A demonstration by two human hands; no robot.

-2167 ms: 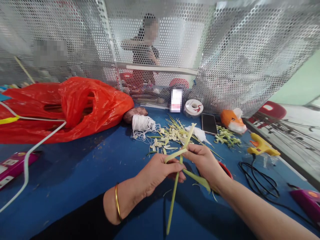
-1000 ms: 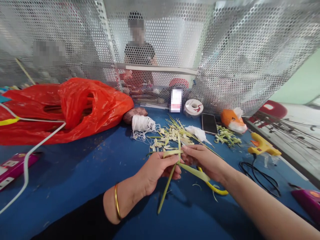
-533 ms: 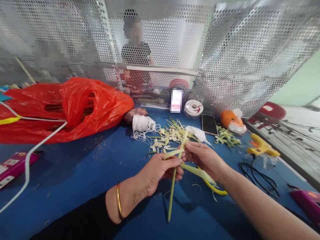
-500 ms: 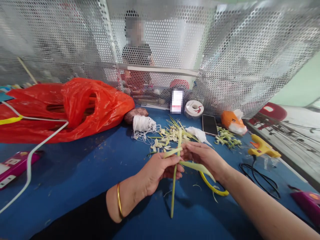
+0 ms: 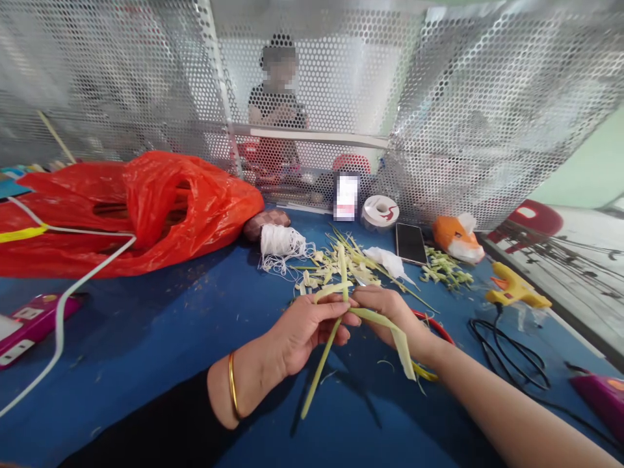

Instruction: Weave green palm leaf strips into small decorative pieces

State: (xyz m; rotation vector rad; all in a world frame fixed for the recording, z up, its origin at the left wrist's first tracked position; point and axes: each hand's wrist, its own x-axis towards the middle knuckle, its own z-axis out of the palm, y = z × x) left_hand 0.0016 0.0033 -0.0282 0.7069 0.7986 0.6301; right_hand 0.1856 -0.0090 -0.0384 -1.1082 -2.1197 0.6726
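Both of my hands meet over the blue table (image 5: 160,338), closed on crossed pale green leaf strips (image 5: 322,357). My left hand (image 5: 305,328), with a gold bangle at the wrist, pinches the strips where they cross. My right hand (image 5: 390,312) grips a wider strip that bends down and to the right past my wrist. One long strip hangs from the crossing toward me and to the left, above the table. Just beyond my hands lies a pile of leaf scraps (image 5: 336,263).
A red plastic bag (image 5: 146,208) lies at the back left, a white thread bundle (image 5: 279,242), tape roll (image 5: 380,211) and phone (image 5: 410,242) at the back. A yellow glue gun (image 5: 514,289) with a black cord (image 5: 507,354) sits right. Behind the perforated metal screen (image 5: 463,110) stands a person (image 5: 277,117).
The long hanging strip swung its lower end to the left. My right hand turned and the wide strip now folds down over my wrist. The person behind the screen shifted right.
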